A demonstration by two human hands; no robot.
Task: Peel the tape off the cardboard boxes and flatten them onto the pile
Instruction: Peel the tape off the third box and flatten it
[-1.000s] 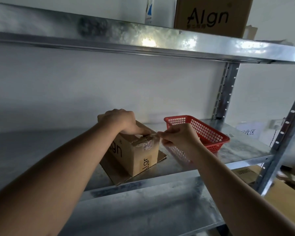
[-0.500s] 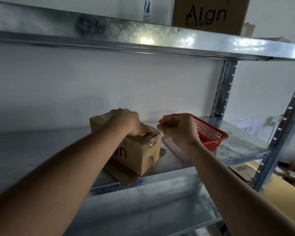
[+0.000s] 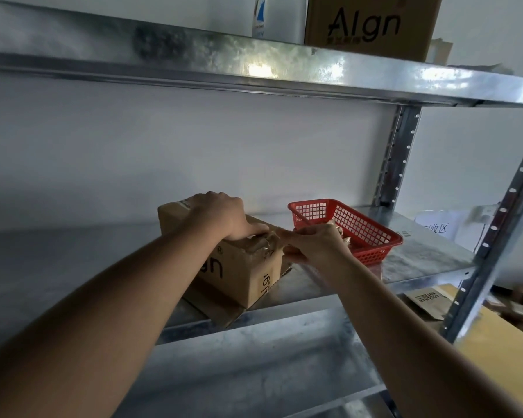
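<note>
A small brown cardboard box printed with black letters (image 3: pixel 239 267) sat on a flat sheet of brown cardboard (image 3: pixel 221 310) on the middle galvanised metal shelf (image 3: pixel 420 251), near its front edge; the left hand (image 3: pixel 224 217) lay on top of the box, fingers curled down over it and thumb stretched right, pressing it in place; crinkled clear packing tape (image 3: pixel 261 244) lifted from the box's right top corner; the right hand (image 3: pixel 313 244), just right of the box, pinched the tape's loose end between thumb and forefinger, the other fingers curled; behind that hand, further right, stood a red plastic lattice basket (image 3: pixel 363 229); on the shelf above, at the far right, rested a larger brown cardboard carton with black lettering (image 3: pixel 369 24).
</note>
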